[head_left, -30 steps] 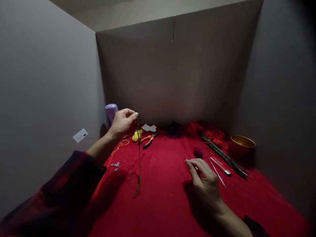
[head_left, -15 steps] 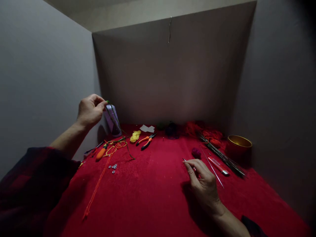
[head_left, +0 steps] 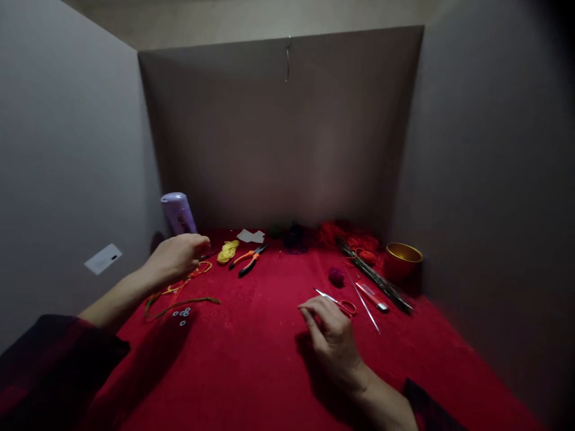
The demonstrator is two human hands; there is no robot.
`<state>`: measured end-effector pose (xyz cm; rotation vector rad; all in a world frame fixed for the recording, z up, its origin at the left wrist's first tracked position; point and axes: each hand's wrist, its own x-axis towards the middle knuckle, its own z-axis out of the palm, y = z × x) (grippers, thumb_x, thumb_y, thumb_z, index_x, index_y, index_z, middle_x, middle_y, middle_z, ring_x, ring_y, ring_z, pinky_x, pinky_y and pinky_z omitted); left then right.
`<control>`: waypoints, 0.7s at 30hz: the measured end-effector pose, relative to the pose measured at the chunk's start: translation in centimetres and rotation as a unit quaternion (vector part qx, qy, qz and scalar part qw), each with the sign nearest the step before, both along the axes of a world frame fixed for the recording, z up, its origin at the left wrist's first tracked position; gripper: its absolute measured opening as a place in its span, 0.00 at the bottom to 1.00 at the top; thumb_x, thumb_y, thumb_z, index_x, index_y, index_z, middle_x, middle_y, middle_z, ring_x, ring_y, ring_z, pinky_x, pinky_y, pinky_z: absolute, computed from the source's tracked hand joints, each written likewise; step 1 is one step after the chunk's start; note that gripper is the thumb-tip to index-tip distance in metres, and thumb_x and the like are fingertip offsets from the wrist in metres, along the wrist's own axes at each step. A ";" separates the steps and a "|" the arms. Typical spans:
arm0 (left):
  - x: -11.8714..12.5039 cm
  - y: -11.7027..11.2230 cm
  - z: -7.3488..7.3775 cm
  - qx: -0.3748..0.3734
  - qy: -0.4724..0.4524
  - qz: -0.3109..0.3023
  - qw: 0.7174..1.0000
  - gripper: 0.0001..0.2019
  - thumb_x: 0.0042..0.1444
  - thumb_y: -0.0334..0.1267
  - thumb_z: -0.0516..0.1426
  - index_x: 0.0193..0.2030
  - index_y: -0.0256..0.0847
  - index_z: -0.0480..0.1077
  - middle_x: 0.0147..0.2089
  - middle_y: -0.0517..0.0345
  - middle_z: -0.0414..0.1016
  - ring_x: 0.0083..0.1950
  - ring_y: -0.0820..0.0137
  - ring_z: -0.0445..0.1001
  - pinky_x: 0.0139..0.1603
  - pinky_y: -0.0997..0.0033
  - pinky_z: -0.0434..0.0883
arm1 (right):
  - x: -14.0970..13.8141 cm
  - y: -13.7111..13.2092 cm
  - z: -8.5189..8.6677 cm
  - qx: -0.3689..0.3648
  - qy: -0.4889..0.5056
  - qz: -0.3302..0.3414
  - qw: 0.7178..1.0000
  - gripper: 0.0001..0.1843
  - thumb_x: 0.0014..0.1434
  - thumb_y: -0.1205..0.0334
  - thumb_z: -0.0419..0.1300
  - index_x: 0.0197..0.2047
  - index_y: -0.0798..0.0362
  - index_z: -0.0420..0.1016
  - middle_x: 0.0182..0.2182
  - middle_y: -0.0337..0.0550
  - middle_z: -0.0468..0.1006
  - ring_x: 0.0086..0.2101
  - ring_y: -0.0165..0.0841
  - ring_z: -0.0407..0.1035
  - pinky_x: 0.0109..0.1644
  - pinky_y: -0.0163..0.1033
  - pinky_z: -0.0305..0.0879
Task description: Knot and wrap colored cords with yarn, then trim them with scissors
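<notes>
My left hand [head_left: 179, 256] hovers over the left side of the red cloth, its fingers curled in. What they hold, if anything, is hidden. Just below it is a green-brown cord [head_left: 197, 301], lying in a loose curve. Orange and yellow cords [head_left: 191, 274] lie partly behind the hand and wrist. Right of centre is my right hand [head_left: 330, 338], thumb and fingertips pressed together; I cannot make out anything between them. Small scissors with red handles [head_left: 348, 307] lie right behind its knuckles, partly covered by them.
Several small metal rings [head_left: 183, 313] lie at left. Farther back are a purple bottle [head_left: 178, 214], yellow yarn [head_left: 228, 251], and orange-handled pliers [head_left: 244, 258]. At right are a magenta yarn ball [head_left: 336, 276], a utility knife [head_left: 372, 296], thin sticks [head_left: 377, 277] and a gold-rimmed bowl [head_left: 402, 269].
My left hand has come down from in front of the bottle, and the green cord it held up now lies lower on the cloth. My right hand has shifted, uncovering the scissors. The view has turned rightward.
</notes>
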<state>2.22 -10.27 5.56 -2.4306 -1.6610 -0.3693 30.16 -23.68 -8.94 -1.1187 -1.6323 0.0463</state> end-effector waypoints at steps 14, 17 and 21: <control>20.9 0.4 -4.9 -0.112 -0.050 -0.248 0.961 0.13 0.56 0.40 0.51 0.32 0.40 0.75 0.32 0.49 0.77 0.34 0.65 0.73 0.33 0.70 0.63 | -2.9 0.3 -1.7 0.152 -0.231 0.112 0.954 0.08 0.61 0.66 0.52 0.31 0.53 0.69 0.24 0.38 0.70 0.25 0.28 0.61 0.26 0.35 0.55; 24.1 2.7 -5.8 -0.141 -0.053 -0.259 0.954 0.11 0.55 0.39 0.52 0.34 0.40 0.76 0.34 0.52 0.79 0.35 0.67 0.74 0.31 0.73 0.62 | -3.1 1.0 -2.3 0.171 -0.236 0.117 0.949 0.09 0.62 0.64 0.53 0.30 0.53 0.69 0.22 0.36 0.68 0.23 0.28 0.60 0.23 0.34 0.54; 28.3 4.8 -6.9 -0.156 -0.063 -0.262 0.950 0.09 0.52 0.37 0.54 0.35 0.40 0.76 0.35 0.51 0.79 0.36 0.66 0.75 0.33 0.73 0.64 | -3.4 1.9 -3.0 0.194 -0.204 0.091 0.955 0.10 0.59 0.60 0.57 0.27 0.52 0.67 0.20 0.35 0.66 0.21 0.28 0.60 0.18 0.34 0.47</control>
